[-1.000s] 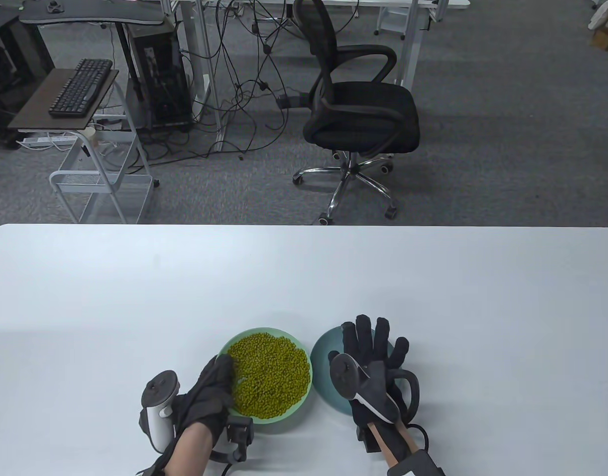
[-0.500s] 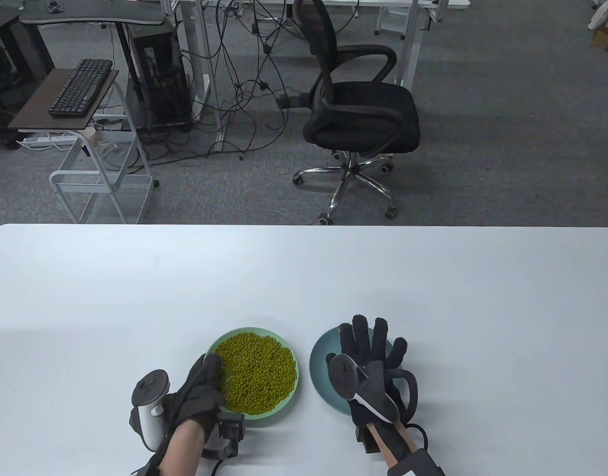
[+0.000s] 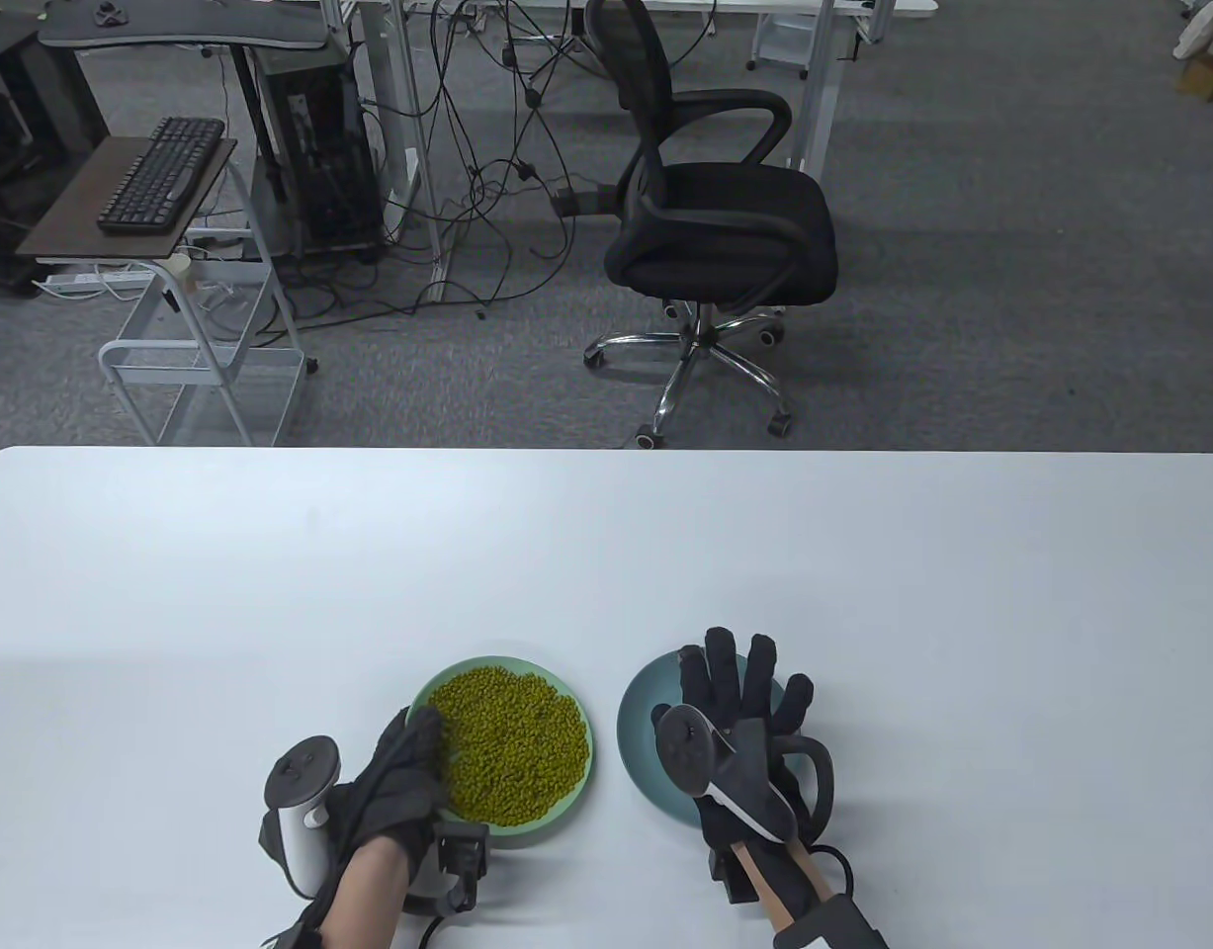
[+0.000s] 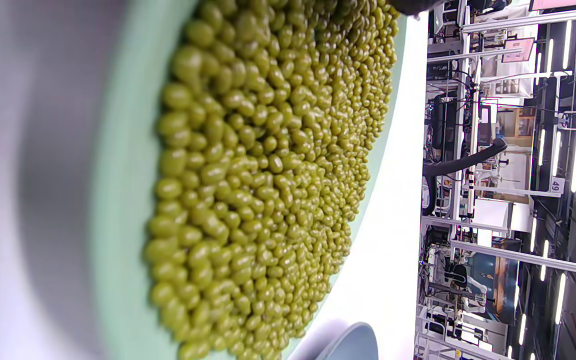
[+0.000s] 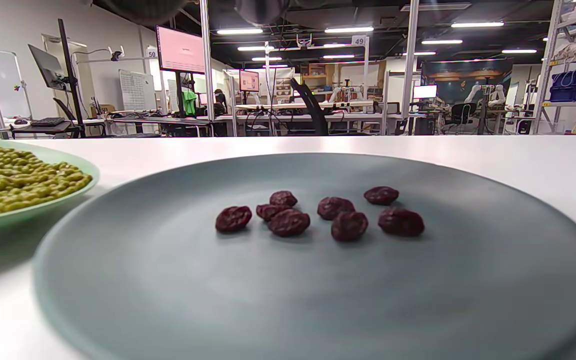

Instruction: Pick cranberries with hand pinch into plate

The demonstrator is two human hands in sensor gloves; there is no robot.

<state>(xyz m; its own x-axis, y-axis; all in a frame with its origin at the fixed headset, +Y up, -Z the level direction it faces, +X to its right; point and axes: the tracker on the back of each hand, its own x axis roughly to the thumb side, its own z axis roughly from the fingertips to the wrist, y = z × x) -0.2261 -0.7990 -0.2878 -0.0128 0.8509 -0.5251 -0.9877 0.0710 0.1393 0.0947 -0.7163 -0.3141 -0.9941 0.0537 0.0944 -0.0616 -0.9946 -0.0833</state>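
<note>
Cranberries, dark, wrinkled, clustered mid grey-blue round plate on smooth white surface. Right hand spread flat above plate, fingers released, straight. Left hand curled over rim of pale green plate heaped with glossy green beans.

A small white sign reading "49" hangs high on a post in the room behind the table, seen in the right wrist view. Further left in that view, a second small white sign reads "50", set beside a pink-lit monitor. In the left wrist view, which lies on its side, a white tag on the racking also shows "49". The writing on the whiteboard sheets is too small to read
</note>
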